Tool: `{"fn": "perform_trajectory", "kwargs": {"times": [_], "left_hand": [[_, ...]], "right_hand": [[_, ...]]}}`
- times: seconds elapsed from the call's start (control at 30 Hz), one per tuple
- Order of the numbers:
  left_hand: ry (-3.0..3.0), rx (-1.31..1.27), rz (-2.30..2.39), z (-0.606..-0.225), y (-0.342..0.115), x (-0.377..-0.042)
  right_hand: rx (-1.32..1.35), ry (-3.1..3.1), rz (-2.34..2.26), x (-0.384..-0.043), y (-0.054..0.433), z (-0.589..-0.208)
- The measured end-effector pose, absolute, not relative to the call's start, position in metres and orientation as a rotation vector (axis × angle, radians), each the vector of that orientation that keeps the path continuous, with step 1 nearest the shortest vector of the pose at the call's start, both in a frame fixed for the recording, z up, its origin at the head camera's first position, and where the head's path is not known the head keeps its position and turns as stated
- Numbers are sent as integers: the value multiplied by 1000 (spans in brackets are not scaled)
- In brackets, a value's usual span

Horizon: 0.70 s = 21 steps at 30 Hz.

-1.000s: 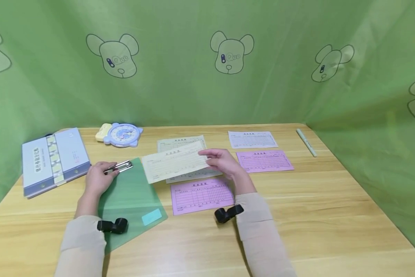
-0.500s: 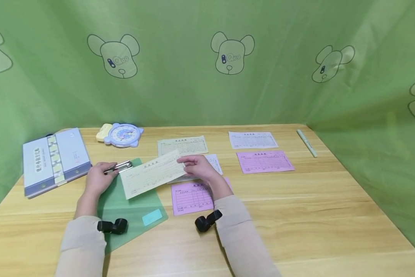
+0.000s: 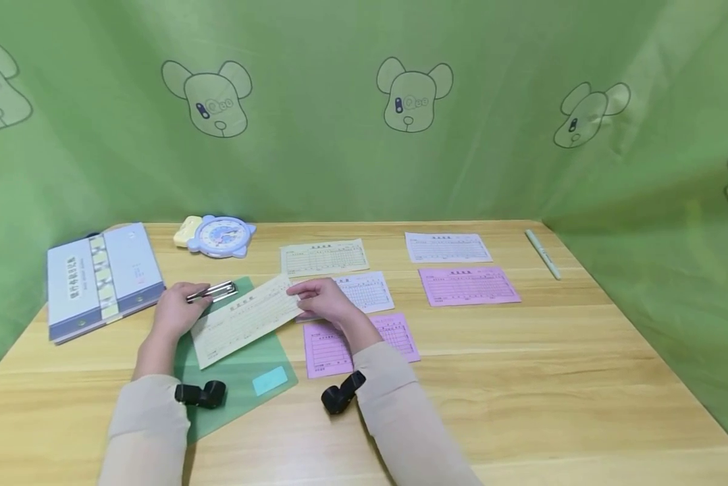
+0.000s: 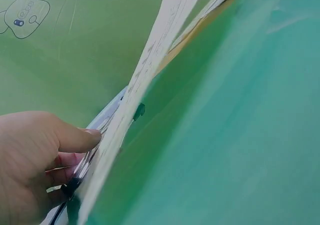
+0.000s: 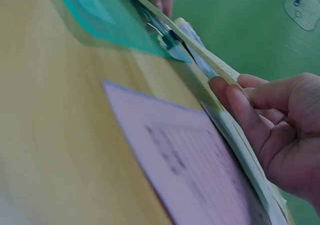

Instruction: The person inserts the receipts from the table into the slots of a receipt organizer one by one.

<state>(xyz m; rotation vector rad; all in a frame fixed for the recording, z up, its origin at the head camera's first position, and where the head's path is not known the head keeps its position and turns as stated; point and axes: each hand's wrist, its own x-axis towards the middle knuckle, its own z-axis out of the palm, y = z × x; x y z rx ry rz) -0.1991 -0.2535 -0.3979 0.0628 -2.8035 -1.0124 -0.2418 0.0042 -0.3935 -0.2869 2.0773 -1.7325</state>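
Note:
My left hand (image 3: pixel 177 312) grips the metal clip (image 3: pixel 219 291) at the far end of a translucent green clip folder (image 3: pixel 242 371). In the left wrist view the thumb lies on top of the clip, fingers curled beneath. My right hand (image 3: pixel 326 302) pinches a cream printed form (image 3: pixel 242 317) by its right end, thumb against fingers. The form slants across the folder's upper part, its left end near the clip and left fingers. Seen edge-on in the right wrist view, the form (image 5: pixel 200 47) is raised above the table. The right forearm partly covers a pink form (image 3: pixel 400 337).
Behind the right hand lie a white form (image 3: pixel 367 291) and another cream form (image 3: pixel 324 256). Farther right are a white form (image 3: pixel 448 248), a pink form (image 3: pixel 469 286) and a pen (image 3: pixel 543 254). A blue-white ledger (image 3: pixel 105 280) and a toy clock (image 3: pixel 223 236) are at left.
My right hand has carried the cream form leftward and nearer, from over the other forms to over the green folder. The left hand has stayed at the clip.

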Motion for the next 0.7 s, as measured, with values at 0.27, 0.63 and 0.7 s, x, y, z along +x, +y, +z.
{"fn": "perform_trajectory", "kwargs": {"times": [0.27, 0.63, 0.7], "left_hand": [[-2785, -12, -957, -399, -255, -200], [-2793, -35, -789, -405, -253, -202], [-2800, -46, -758, -406, -253, -202]], "right_hand": [[-185, 1980, -1807, -237, -22, -399], [-94, 1977, -1817, -233, -43, -400], [-79, 1976, -1817, -233, -44, -400]]}}
